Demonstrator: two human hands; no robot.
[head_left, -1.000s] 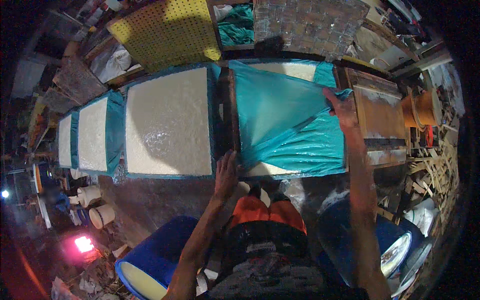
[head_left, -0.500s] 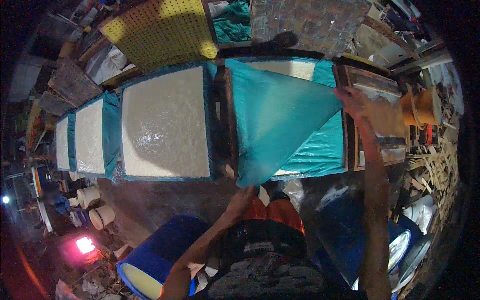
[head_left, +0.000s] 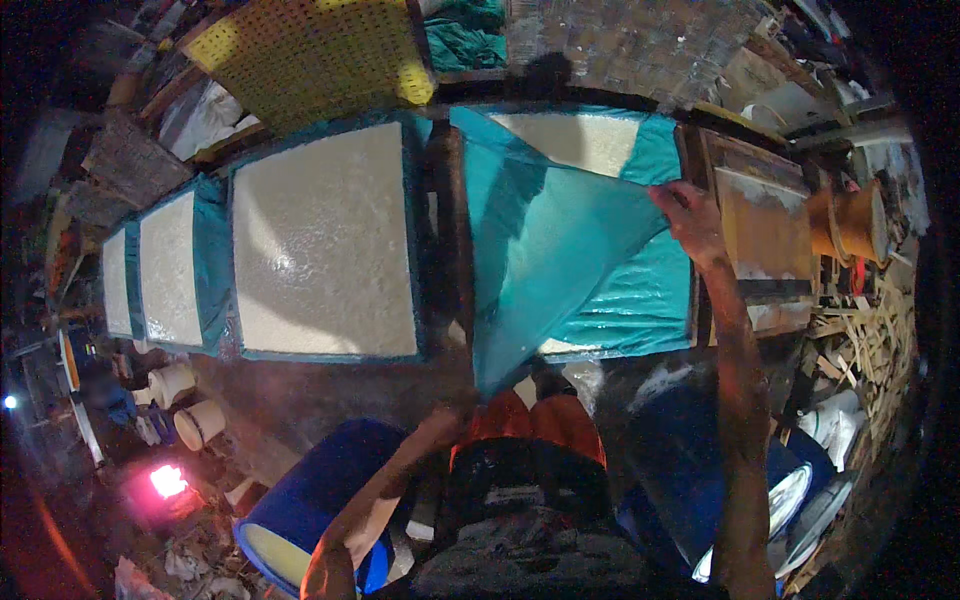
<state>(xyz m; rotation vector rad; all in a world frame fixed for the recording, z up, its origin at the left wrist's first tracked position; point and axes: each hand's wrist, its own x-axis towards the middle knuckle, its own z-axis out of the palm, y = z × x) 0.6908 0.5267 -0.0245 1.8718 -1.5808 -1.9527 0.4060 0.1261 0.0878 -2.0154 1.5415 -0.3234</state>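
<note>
My right hand (head_left: 688, 215) pinches one corner of a wet teal cloth (head_left: 560, 230) at the far right. That cloth stretches as a folded flap over a wooden-framed tray (head_left: 465, 240), its free edge running taut and slanting down toward me. Near my waist, my left hand (head_left: 448, 425) is closed at the cloth's lower corner; its fingers are dim and blurred. Pale wet mass (head_left: 585, 140) shows past the flap at the tray's far side, and a strip shows at the near edge. More wrinkled teal cloth lines the tray's right part.
To the left stand several cloth-lined trays of pale mass, the largest (head_left: 325, 250) closest. Blue barrels (head_left: 330, 490) flank my legs. A wooden board (head_left: 760, 225) and an orange spool (head_left: 850, 220) are on the right. A yellow perforated panel (head_left: 310, 65) lies beyond.
My right hand has moved slightly left with its cloth corner, uncovering more of the pale mass at the far side. My left hand has shifted down and left, and the lower cloth corner reaches lower.
</note>
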